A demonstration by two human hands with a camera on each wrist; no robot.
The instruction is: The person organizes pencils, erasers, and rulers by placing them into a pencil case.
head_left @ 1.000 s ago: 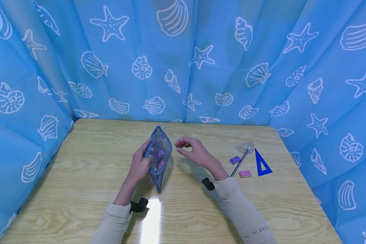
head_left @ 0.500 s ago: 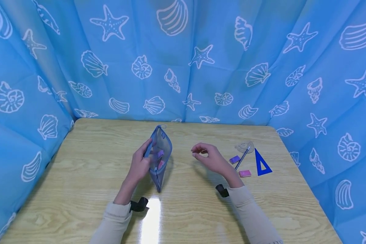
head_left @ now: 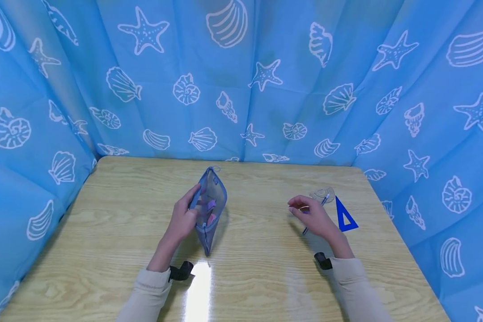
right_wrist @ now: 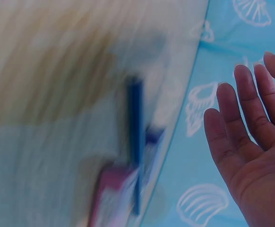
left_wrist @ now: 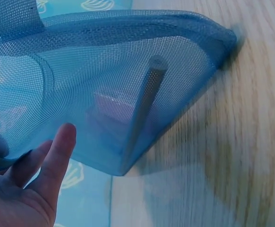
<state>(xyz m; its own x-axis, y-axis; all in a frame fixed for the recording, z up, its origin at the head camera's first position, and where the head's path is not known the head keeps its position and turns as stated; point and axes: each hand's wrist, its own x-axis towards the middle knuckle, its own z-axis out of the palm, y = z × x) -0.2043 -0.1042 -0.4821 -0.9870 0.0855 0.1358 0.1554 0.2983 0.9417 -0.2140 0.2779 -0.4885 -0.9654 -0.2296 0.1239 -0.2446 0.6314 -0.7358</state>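
A blue mesh pencil case (head_left: 206, 239) stands with its mouth spread in the head view. My left hand (head_left: 184, 212) grips its left side, thumb toward the opening. Inside the case lie a purple block (head_left: 211, 205) and a pink block (head_left: 211, 218). Through the mesh, the left wrist view shows a slim rod like a pencil (left_wrist: 144, 104). My right hand (head_left: 315, 218) hovers over the right side of the table, fingers loosely bent, holding nothing. Beneath it are a blue pencil (right_wrist: 136, 118), a pink eraser (right_wrist: 110, 194) and a purple eraser (right_wrist: 152, 142), partly hidden in the head view.
To the right of my right hand lies a blue set square (head_left: 340, 214). A clear protractor (head_left: 319, 193) lies behind it, under the pencil's far end. A blue shell-print curtain (head_left: 241, 89) encloses the wooden table (head_left: 104, 250) at the back and sides.
My right hand has moved right, from beside the pencil case to above the pencil and erasers, and now covers part of them. The left hand and case have barely moved.
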